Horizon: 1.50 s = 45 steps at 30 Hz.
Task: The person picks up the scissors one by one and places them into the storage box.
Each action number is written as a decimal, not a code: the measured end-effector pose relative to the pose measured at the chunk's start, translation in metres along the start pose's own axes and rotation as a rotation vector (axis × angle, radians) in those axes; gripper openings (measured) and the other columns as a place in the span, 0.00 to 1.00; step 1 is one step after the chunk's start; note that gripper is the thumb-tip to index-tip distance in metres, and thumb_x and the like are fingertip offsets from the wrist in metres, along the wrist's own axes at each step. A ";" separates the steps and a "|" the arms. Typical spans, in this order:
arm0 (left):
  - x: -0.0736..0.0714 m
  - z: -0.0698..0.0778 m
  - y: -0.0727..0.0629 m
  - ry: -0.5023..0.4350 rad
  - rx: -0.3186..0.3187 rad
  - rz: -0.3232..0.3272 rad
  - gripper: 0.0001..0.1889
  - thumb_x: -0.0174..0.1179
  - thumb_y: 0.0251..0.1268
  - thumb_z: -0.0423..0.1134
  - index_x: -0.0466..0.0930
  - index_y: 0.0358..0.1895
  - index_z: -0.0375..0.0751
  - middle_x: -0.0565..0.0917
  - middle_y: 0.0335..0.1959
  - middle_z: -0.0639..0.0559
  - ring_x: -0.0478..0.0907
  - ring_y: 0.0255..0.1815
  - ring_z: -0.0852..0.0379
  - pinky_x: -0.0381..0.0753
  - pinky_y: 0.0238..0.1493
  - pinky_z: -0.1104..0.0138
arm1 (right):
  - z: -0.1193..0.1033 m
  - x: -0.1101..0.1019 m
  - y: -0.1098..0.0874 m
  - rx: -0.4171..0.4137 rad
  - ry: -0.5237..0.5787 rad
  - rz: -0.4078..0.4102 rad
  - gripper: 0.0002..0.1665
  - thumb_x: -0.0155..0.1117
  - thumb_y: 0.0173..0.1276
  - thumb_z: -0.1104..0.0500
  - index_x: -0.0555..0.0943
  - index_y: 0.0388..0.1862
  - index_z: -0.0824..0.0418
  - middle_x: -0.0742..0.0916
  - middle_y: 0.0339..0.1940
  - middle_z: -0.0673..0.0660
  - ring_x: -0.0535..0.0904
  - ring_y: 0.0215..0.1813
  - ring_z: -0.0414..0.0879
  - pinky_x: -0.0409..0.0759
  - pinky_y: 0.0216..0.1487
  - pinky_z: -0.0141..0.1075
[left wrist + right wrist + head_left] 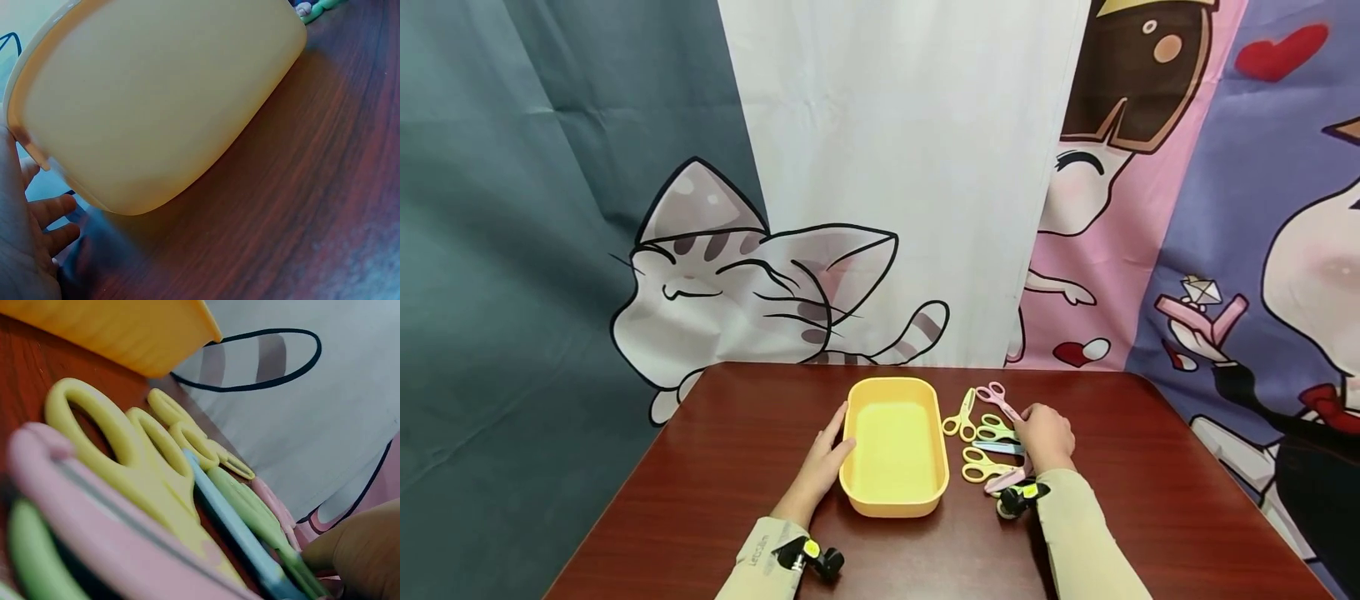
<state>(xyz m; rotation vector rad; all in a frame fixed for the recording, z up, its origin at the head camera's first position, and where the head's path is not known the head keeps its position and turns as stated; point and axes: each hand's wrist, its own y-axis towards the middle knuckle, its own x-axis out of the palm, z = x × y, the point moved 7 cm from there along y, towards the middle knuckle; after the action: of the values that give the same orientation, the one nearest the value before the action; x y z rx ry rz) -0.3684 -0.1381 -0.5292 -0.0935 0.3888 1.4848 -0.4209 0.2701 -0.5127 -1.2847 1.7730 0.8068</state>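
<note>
My left hand (818, 468) lies along the left side of a yellow plastic bin (891, 508), its fingers fairly straight against the wall. The left wrist view shows its fingers (57, 211) beside the bin's end. My right hand (1048, 437) is at the right of a cluster of scissors. It pinches the blade end of the far pink scissors (1007, 407), fingertips partly hidden. Nearby lie yellow scissors (963, 413), green scissors (997, 432), a light-blue blade or cover (997, 447), another yellow pair (162, 494) and a nearer pink pair (119, 519).
The brown wooden table (715, 492) extends on both sides of the bin. A printed curtain (895, 150) hangs behind its far edge. Part of a green handle (37, 550) shows under the nearer pink scissors.
</note>
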 end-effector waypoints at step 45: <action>0.000 0.000 0.003 0.007 0.014 -0.012 0.33 0.54 0.75 0.40 0.56 0.80 0.56 0.66 0.76 0.44 0.47 0.81 0.37 0.35 0.78 0.41 | -0.033 0.012 0.026 -0.377 0.058 -0.058 0.06 0.69 0.62 0.65 0.82 0.37 0.67 0.81 0.34 0.61 0.75 0.38 0.55 0.74 0.42 0.47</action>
<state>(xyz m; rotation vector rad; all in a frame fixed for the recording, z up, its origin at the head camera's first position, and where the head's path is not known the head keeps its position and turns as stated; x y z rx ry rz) -0.3715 -0.1381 -0.5287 -0.0897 0.4031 1.4699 -0.4550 0.2442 -0.5057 -1.6079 1.6698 1.1177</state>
